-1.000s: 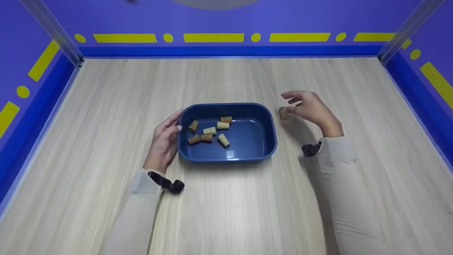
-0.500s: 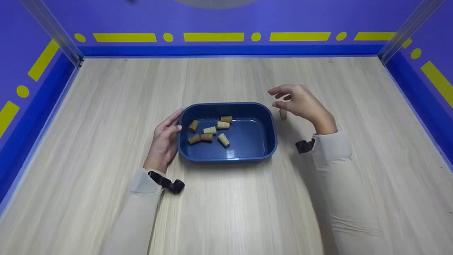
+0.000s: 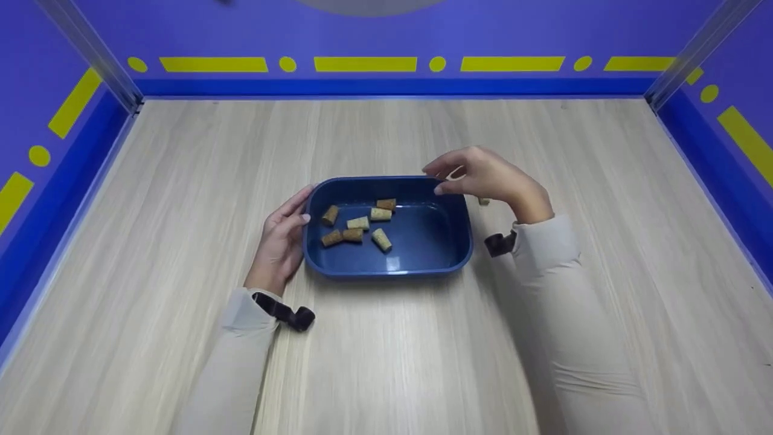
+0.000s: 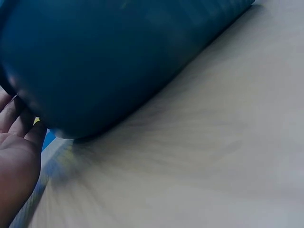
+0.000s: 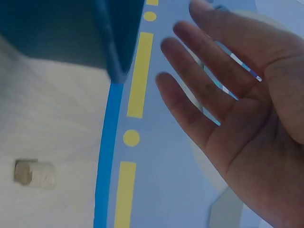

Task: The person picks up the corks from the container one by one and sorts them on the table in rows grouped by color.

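Observation:
A dark blue plastic tub (image 3: pixel 386 269) stands on the table with several corks in its left half, among them a pale cork (image 3: pixel 381 240). My left hand (image 3: pixel 279 244) holds the tub's left side, thumb at the rim and fingers along the outer wall; the left wrist view shows those fingers (image 4: pixel 19 116) against the wall. My right hand (image 3: pixel 489 178) is over the tub's back right corner, thumb and index apart, nothing seen between them. In the right wrist view its fingers (image 5: pixel 190 102) are loosely bent. One more cork (image 3: pixel 484 201) is on the table right of the tub, partly hidden by that hand.
The pale wood table (image 3: pixel 386 350) extends around the tub. Blue walls with yellow marks (image 3: pixel 365 64) border it at the back and both sides.
My right hand has moved left from beside the loose cork to above the tub's back right corner. That cork stays on the table. The left hand and tub have kept still.

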`<action>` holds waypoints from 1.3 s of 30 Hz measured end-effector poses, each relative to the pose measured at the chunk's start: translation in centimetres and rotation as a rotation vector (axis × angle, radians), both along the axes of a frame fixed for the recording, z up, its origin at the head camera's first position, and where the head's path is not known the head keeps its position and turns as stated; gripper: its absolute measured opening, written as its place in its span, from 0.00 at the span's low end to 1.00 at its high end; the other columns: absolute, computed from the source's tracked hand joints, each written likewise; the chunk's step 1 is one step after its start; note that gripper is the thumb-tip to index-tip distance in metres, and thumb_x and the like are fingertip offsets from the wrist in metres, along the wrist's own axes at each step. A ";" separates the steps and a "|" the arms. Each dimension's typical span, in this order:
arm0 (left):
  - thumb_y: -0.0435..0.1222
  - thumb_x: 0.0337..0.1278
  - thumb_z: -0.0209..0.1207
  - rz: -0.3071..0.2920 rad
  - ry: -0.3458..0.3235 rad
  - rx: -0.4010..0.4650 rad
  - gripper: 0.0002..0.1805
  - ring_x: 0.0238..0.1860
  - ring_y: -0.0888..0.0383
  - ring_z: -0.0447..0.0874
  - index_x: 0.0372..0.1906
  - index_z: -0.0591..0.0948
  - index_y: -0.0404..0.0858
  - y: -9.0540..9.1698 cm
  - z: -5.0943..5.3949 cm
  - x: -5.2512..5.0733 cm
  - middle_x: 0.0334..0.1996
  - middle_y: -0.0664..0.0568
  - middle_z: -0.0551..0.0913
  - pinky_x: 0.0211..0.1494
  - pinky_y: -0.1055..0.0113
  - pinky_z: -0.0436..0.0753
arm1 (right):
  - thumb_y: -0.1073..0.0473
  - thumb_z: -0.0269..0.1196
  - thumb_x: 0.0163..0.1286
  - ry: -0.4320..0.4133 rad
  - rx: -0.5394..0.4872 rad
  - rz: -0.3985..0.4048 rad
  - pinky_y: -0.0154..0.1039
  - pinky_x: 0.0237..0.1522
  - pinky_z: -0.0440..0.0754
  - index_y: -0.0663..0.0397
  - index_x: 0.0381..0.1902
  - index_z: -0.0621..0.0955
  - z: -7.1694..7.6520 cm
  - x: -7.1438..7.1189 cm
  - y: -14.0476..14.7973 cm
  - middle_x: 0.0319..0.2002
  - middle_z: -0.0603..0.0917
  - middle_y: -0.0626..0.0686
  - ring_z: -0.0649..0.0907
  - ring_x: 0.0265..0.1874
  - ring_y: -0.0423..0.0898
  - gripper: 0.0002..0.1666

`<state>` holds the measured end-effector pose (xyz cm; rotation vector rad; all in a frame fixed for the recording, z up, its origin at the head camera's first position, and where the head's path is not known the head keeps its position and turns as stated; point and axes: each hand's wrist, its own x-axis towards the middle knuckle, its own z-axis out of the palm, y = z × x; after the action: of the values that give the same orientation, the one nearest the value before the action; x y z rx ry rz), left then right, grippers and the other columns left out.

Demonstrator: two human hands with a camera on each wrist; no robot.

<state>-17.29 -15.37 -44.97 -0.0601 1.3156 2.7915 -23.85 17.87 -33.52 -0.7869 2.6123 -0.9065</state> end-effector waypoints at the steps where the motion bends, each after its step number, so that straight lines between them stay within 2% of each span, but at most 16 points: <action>1: 0.18 0.53 0.45 0.000 0.000 0.004 0.30 0.58 0.59 0.78 0.65 0.71 0.29 0.0 0.0 0.0 0.57 0.49 0.80 0.52 0.72 0.79 | 0.62 0.67 0.62 -0.008 0.007 0.017 0.48 0.55 0.80 0.54 0.54 0.82 0.0 0.0 -0.3 0.51 0.85 0.55 0.83 0.51 0.50 0.21; 12: 0.18 0.54 0.46 -0.008 0.015 0.018 0.29 0.59 0.59 0.77 0.64 0.71 0.29 -0.1 -0.1 0.1 0.57 0.50 0.80 0.53 0.71 0.79 | 0.62 0.69 0.59 -0.197 0.090 0.113 0.44 0.47 0.83 0.55 0.55 0.81 -0.3 -0.2 -3.2 0.49 0.85 0.57 0.84 0.47 0.48 0.24; 23: 0.17 0.54 0.46 0.005 0.020 0.030 0.26 0.56 0.59 0.79 0.56 0.80 0.35 -0.1 -0.2 0.0 0.54 0.50 0.82 0.52 0.71 0.80 | 0.65 0.69 0.58 -0.249 0.114 0.236 0.43 0.49 0.83 0.58 0.54 0.81 -1.2 -0.3 -6.2 0.49 0.85 0.57 0.84 0.49 0.50 0.24; 29: 0.17 0.54 0.47 0.001 0.015 0.038 0.25 0.56 0.60 0.80 0.54 0.82 0.36 -0.1 0.0 -0.1 0.53 0.51 0.83 0.52 0.72 0.80 | 0.65 0.70 0.57 -0.284 0.158 0.230 0.42 0.50 0.82 0.55 0.53 0.82 -2.2 -0.3 -7.5 0.49 0.85 0.54 0.84 0.49 0.48 0.24; 39: 0.18 0.54 0.48 -0.003 0.023 0.049 0.25 0.57 0.59 0.79 0.55 0.81 0.35 0.0 -0.1 -0.1 0.53 0.51 0.82 0.53 0.72 0.79 | 0.62 0.71 0.56 -0.274 0.252 0.264 0.42 0.52 0.81 0.50 0.55 0.81 -3.5 -0.1 -8.6 0.49 0.84 0.53 0.82 0.50 0.48 0.27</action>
<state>-17.40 -15.37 -45.10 -0.0235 1.2500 2.8286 -23.94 9.25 -36.97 -0.8460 2.2601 -0.5534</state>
